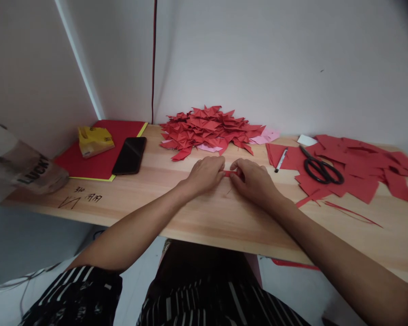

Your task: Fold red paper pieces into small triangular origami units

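Observation:
Between my two hands a small piece of red paper (228,173) shows as a narrow strip, low over the wooden table (204,217). My left hand (207,174) has its fingers closed on the left end of the paper. At the right end, my right hand (253,181) pinches it between thumb and fingers. Most of the paper is hidden behind the fingers, so its full shape cannot be made out. Just beyond my hands rises a heap of folded red paper pieces (207,129), with pink paper (267,136) sticking out at its right edge.
On the right, black-handled scissors (321,171) lie on loose red paper sheets (360,179), near a marker pen (281,159). To the left are a black phone (129,155), a yellow packet (95,140) on a red sheet (91,167), and a cup marked LUCKY (34,170). A wall backs the table.

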{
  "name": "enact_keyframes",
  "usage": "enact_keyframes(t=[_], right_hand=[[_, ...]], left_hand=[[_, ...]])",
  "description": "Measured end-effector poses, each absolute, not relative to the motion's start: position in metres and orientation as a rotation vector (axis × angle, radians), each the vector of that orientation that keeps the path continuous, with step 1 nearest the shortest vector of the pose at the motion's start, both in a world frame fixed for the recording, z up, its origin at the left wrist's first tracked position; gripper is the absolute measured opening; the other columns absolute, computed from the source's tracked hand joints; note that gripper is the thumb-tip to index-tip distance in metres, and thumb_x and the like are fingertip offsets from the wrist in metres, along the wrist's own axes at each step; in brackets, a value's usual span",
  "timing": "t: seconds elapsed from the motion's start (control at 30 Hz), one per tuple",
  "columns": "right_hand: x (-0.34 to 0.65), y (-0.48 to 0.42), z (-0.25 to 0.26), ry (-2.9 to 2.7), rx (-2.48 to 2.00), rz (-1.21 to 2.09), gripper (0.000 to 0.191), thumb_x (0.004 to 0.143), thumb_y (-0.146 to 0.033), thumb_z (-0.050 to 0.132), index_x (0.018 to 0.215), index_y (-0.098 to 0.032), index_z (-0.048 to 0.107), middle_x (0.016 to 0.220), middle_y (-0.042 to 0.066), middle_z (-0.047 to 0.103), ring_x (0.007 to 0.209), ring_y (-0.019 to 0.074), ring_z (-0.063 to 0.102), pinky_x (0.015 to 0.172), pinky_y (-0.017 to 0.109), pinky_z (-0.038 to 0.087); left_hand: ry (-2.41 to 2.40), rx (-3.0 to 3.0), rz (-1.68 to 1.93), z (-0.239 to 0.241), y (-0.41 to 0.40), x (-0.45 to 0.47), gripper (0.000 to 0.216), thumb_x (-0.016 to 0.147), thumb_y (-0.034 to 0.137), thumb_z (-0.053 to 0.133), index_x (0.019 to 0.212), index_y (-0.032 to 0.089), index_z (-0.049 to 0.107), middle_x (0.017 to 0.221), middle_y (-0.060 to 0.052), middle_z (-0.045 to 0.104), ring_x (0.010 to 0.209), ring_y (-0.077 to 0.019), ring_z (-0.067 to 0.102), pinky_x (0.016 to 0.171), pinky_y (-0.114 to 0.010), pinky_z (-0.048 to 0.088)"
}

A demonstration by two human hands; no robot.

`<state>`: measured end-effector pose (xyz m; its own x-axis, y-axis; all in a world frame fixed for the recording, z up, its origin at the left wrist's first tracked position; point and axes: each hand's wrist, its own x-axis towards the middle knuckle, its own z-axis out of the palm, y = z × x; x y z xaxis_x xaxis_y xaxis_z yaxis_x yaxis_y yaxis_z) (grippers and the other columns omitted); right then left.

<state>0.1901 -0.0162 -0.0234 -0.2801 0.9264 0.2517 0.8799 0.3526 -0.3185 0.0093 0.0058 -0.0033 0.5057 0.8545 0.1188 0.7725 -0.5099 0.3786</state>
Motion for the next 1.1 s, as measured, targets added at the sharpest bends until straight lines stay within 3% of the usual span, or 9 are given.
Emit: enact_keyframes(t=[0.3, 0.57, 0.83, 1.1], right_hand=[[0.193, -0.024, -0.021, -2.257, -1.519, 0.145, 0.013, 0.085, -0.027, 0.054, 0.095, -0.019, 0.058, 0.094, 0.008, 0.066, 0.09, 0.0256, 0.058, 0.075, 0.035, 0.034], [0.186, -0.03, -0.019, -2.331, -1.362, 0.085, 0.023, 0.092, -0.026, 0.049, 0.111, -0.018, 0.059, 0.101, 0.009, 0.072, 0.094, 0.0256, 0.064, 0.083, 0.036, 0.035], [0.187, -0.035, -0.016, -2.47, -1.51, -0.162, 0.038, 0.097, -0.026, 0.041, 0.127, -0.01, 0.058, 0.097, 0.013, 0.076, 0.087, 0.0264, 0.067, 0.09, 0.037, 0.034], [0.2, -0.034, -0.017, -2.424, -1.519, -0.191, 0.028, 0.096, -0.03, 0.047, 0.113, -0.017, 0.065, 0.099, 0.009, 0.076, 0.089, 0.0243, 0.066, 0.092, 0.038, 0.033]], left_hand=[[1.252, 2.651, 0.375, -0.002, 0.005, 0.001, 0.02, 0.091, 0.02, 0.049, 0.092, 0.018, 0.069, 0.092, -0.006, 0.064, 0.093, -0.0209, 0.058, 0.079, -0.032, 0.041], [1.248, 2.807, 0.224, 0.002, 0.002, 0.002, 0.031, 0.095, 0.026, 0.044, 0.091, 0.016, 0.073, 0.096, -0.01, 0.064, 0.091, -0.0231, 0.057, 0.075, -0.034, 0.038], [1.28, 2.882, 0.192, 0.004, -0.003, 0.001, 0.034, 0.097, 0.029, 0.042, 0.094, 0.016, 0.073, 0.098, -0.011, 0.063, 0.095, -0.0247, 0.056, 0.076, -0.036, 0.038], [1.266, 2.955, 0.228, -0.004, -0.001, -0.001, 0.033, 0.098, 0.028, 0.042, 0.084, 0.016, 0.07, 0.093, -0.01, 0.061, 0.091, -0.0226, 0.054, 0.074, -0.034, 0.035]])
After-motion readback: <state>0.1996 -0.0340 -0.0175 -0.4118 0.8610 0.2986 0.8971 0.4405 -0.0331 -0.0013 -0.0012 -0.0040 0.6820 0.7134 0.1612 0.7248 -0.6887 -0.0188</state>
